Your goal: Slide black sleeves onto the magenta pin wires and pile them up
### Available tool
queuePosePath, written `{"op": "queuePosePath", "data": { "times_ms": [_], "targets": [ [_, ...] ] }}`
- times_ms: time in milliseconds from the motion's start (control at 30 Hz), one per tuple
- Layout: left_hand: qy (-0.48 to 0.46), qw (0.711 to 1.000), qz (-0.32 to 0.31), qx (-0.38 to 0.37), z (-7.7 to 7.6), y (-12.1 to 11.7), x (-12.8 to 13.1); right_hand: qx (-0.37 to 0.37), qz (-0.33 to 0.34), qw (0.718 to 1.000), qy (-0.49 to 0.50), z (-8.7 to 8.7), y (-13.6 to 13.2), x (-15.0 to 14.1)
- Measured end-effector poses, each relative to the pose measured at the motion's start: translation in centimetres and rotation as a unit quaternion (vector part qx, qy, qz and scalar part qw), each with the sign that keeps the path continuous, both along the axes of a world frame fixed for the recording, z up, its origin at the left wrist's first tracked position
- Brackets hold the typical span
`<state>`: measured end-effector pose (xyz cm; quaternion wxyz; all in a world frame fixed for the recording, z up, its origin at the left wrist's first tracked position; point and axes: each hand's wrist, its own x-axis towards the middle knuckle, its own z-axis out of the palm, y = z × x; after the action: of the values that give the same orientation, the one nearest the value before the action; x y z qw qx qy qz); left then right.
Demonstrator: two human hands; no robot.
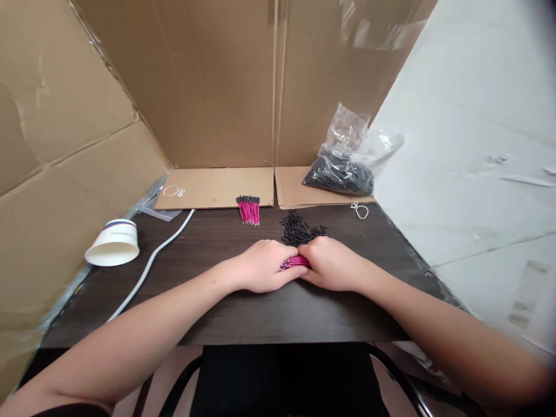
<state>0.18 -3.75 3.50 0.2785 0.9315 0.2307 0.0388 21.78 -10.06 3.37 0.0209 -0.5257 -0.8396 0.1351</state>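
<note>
Over the dark table, my left hand (266, 267) and my right hand (332, 263) meet, both closed around a bundle of short pink wires (299, 262). Silvery tips show at the bundle's left end, beside my left thumb and fingers. Its right end disappears inside my right hand. Just beyond my hands lies a loose heap of small black tubes (297, 229). Farther back and to the left, a second group of pink wires (249, 211) rests on the table, black sleeves on the far ends and bare metal tips toward me.
A clear plastic bag of black tubes (341, 174) stands at the back right on a cardboard flap (295, 197). Rubber bands (361, 211) lie near it. At the left are a tipped white paper cup (113, 243) and a pale cable (152, 260). Cardboard walls (208, 87) enclose the back and left.
</note>
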Motion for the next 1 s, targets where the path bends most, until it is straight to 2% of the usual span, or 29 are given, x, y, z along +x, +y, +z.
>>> {"op": "queuePosePath", "data": {
  "times_ms": [233, 433, 567, 867, 1000],
  "targets": [
    [0.034, 0.999, -0.010, 0.031, -0.2, -0.4, 0.3, 0.004, -0.019, 0.997, 0.076, 0.3, 0.1, 0.2],
    [0.042, 0.999, 0.014, 0.009, -0.2, -0.1, 0.3, -0.009, -0.032, 0.988, 0.151, 0.6, 0.4, 0.8],
    [0.007, 0.999, 0.019, -0.050, 0.1, 0.0, 0.3, -0.028, -0.040, 0.979, 0.198, 0.7, 0.6, 1.3],
    [0.055, 0.993, 0.026, -0.098, 1.4, 0.0, 0.4, -0.006, -0.028, 0.994, 0.105, 0.4, 0.7, 1.1],
    [0.046, 0.990, 0.035, -0.132, 1.4, 0.0, 0.4, -0.008, -0.020, 0.996, 0.084, 0.3, 0.6, 1.1]
  ]
}}
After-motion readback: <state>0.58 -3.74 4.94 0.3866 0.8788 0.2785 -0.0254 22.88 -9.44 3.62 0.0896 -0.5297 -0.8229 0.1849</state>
